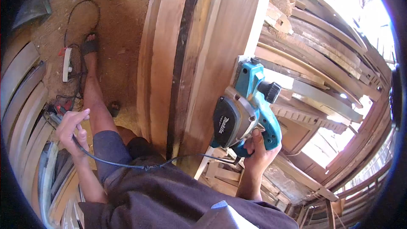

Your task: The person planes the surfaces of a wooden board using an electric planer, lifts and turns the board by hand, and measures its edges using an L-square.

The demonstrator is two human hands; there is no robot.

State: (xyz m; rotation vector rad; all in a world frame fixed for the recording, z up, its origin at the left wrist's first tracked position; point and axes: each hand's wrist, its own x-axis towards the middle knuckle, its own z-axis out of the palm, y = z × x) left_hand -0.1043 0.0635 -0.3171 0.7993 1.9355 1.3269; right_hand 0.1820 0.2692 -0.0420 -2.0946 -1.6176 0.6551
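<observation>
A blue and grey electric planer [241,106] rests on the far-side edge of a long wooden board [224,38]. My right hand [259,154] is wrapped round the planer's rear handle, with the thumb on top. A dark power cord [135,166] leaves the planer's back end and runs across my lap to the left. Out at the left, my left hand [73,129] is closed around that cord, holding it away from the boards.
More long planks [165,51] lie side by side left of the board. Stacked timber [322,38] fills the right, and curved wood pieces [25,114] stand at far left. A white power strip [66,64] lies on the dusty floor near my foot, beside a looped cable [99,12].
</observation>
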